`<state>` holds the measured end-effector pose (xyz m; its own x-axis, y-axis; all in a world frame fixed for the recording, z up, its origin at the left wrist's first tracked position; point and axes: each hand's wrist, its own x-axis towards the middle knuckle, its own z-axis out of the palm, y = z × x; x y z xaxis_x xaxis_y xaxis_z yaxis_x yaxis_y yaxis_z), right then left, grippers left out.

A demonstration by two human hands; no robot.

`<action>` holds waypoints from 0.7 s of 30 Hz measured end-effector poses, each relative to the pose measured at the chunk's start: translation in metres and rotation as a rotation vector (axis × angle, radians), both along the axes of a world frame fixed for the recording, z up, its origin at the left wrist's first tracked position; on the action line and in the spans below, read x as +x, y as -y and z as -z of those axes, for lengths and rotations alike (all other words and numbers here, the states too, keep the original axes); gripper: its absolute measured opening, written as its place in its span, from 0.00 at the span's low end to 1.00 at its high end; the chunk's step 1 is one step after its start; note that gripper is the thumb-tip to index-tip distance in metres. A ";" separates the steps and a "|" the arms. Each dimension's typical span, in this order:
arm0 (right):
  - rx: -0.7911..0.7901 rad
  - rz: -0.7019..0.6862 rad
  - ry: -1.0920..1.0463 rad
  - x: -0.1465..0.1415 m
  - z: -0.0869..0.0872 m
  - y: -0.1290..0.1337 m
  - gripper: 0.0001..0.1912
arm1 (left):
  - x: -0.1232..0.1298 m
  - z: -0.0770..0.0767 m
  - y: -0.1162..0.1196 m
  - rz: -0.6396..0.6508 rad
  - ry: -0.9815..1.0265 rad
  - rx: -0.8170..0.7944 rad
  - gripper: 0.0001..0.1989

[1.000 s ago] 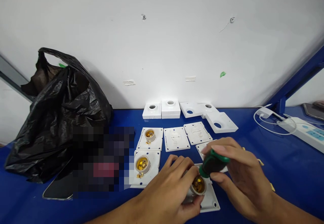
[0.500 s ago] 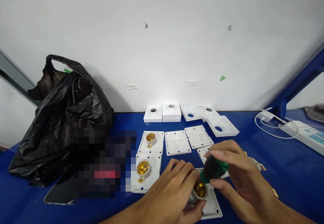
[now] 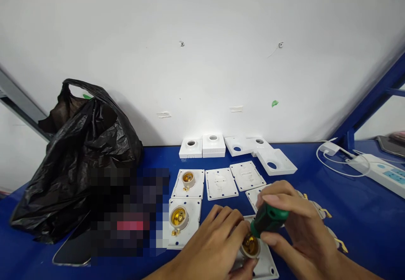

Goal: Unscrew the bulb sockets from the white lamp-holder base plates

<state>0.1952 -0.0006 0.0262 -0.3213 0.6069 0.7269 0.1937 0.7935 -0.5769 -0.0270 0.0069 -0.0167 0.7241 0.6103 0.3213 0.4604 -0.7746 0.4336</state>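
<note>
My right hand [image 3: 300, 221] grips a stubby screwdriver [image 3: 271, 218] with a green and black handle, tilted over a brass-lined lamp socket [image 3: 251, 246]. The screwdriver's tip is hidden at the socket. The socket sits on a square white base plate [image 3: 268, 263]. Fingers of my left hand [image 3: 221, 237] wrap round the socket's left side and front, with the thumb at its lower edge. Left of my hands, two more base plates carry sockets, a nearer socket [image 3: 179, 217] and a farther socket [image 3: 188, 179], with small brass terminals beside them.
Bare base plates [image 3: 221, 183] lie beyond my hands. White square covers [image 3: 213, 145] with round holes stand along the wall. A black plastic bag [image 3: 85, 157] and a phone [image 3: 74, 246] are at left. A power strip [image 3: 379, 170] with white cable lies right. Loose socket parts [image 3: 340, 242] sit beside my right hand.
The whole view has shifted slightly, so things appear a little lower. My right hand has turned the screwdriver handle slightly; my left hand keeps its hold on the socket.
</note>
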 end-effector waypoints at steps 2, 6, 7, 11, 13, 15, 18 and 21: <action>-0.063 0.021 0.112 0.000 -0.001 -0.001 0.31 | -0.001 0.000 -0.001 0.009 -0.006 0.000 0.16; -0.011 0.002 0.064 0.000 -0.005 0.000 0.30 | -0.004 -0.002 -0.003 0.034 -0.034 -0.028 0.16; 0.007 0.018 0.042 0.000 -0.007 0.001 0.30 | -0.005 -0.002 -0.003 0.035 -0.042 -0.028 0.15; -0.086 0.044 0.184 0.001 -0.015 0.006 0.31 | -0.004 -0.003 -0.003 0.030 -0.042 -0.013 0.22; -0.060 0.052 0.164 0.001 -0.017 0.007 0.30 | -0.004 -0.003 -0.002 0.027 -0.049 -0.021 0.21; -0.031 0.070 0.128 0.001 -0.016 0.005 0.29 | -0.004 -0.004 -0.002 0.023 -0.063 -0.020 0.20; -0.035 0.054 0.131 0.000 -0.013 0.001 0.29 | -0.004 -0.006 -0.002 0.027 -0.070 -0.005 0.20; -0.023 0.028 0.122 -0.001 -0.012 0.000 0.31 | -0.005 -0.006 -0.003 0.029 -0.069 0.002 0.16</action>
<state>0.1942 -0.0001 0.0378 -0.3890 0.6330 0.6693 0.2853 0.7736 -0.5658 -0.0323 0.0098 -0.0109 0.7618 0.5885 0.2709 0.4668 -0.7886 0.4002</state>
